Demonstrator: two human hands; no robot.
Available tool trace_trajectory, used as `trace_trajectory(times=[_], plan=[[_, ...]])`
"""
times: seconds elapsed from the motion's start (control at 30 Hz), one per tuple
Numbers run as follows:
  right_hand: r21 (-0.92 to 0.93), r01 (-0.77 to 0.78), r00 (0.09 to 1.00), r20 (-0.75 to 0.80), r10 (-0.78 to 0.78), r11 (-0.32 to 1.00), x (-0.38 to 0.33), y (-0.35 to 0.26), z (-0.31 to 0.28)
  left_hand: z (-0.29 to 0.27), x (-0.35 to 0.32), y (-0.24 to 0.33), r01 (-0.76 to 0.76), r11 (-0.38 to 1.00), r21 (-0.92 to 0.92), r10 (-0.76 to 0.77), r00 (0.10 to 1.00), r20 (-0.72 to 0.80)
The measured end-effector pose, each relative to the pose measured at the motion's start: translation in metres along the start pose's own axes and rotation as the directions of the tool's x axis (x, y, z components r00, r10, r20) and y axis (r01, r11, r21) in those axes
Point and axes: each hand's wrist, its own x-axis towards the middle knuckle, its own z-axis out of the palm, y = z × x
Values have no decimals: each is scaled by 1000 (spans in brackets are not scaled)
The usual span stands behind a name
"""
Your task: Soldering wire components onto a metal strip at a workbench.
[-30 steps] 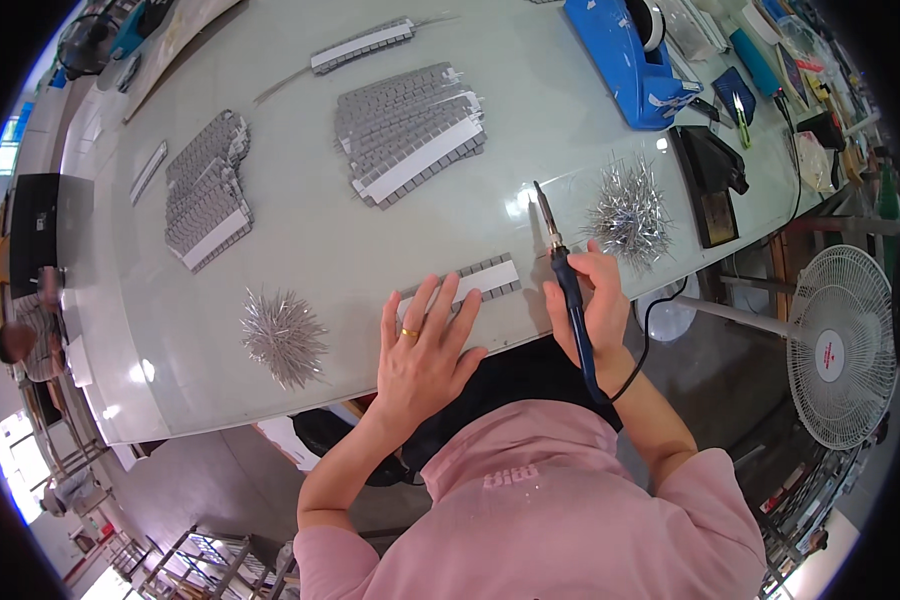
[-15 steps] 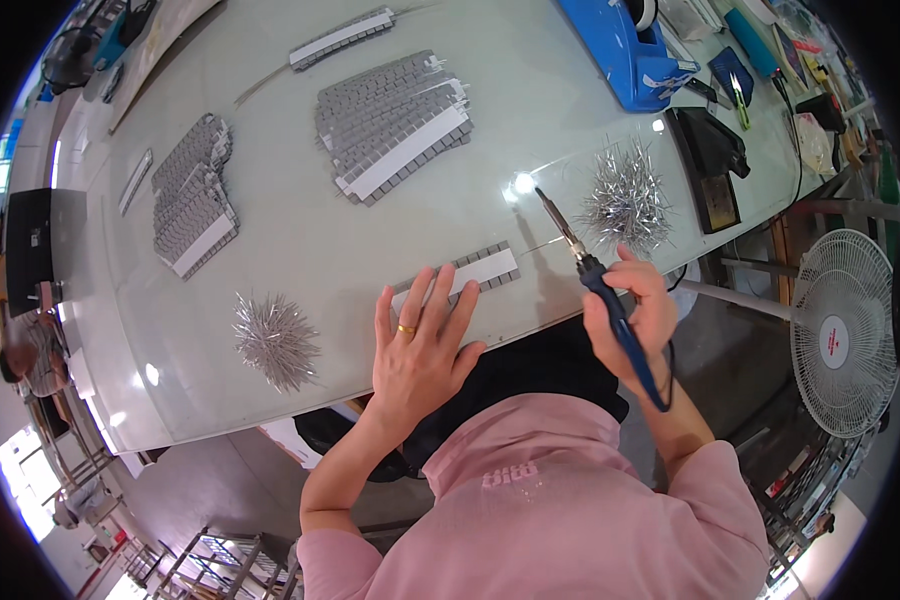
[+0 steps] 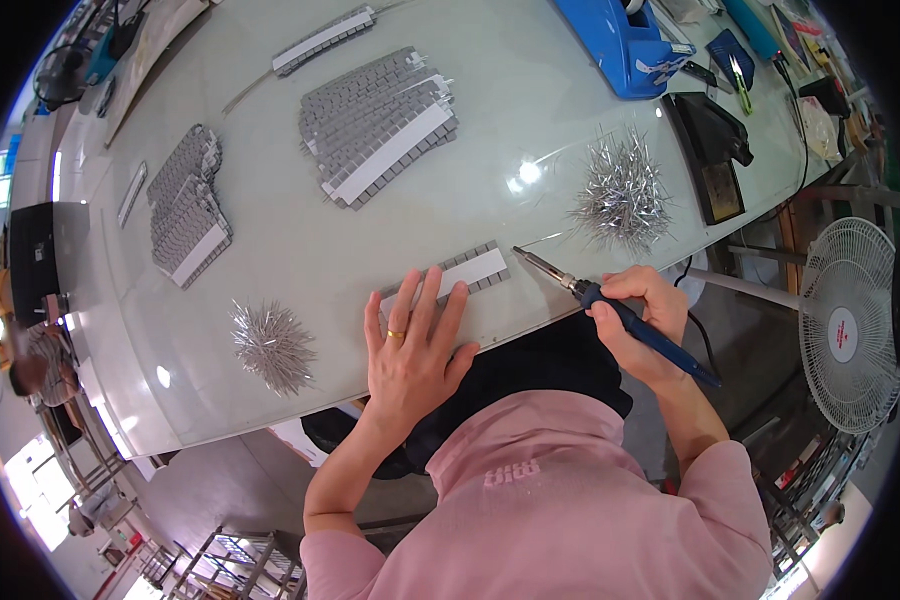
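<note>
Glossy pale worktable; left hand flat, right hand gripping soldering iron; fan beside.

Your soldering iron has a blue handle and a thin metal tip, tilted toward the grey strip with a white middle, lying flat near the desk's front edge.

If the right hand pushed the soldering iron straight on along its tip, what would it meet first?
Probably the near end of the grey-and-white strip held flat under the left hand; the soldering iron in the right hand points there, though depth is unclear.
</note>
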Motion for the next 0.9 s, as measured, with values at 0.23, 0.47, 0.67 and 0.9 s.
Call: trace_trajectory(times=[0.23,0.47,0.67,0.9], plan=[[62,-79,996,48,76,995,4,8,-5,-4,4,0,22,1000,-12,-21,1000,16],[362,-297,955,106,278,884,16,16,-10,-2,6,-4,0,999,-35,1,999,34],[385,-364,931,123,343,848,21,13,-13,-2,5,-5,2,999,-44,1,998,59],[274,-281,959,50,278,920,22,-2,-10,-3,7,-5,-7,998,-55,10,998,57]])
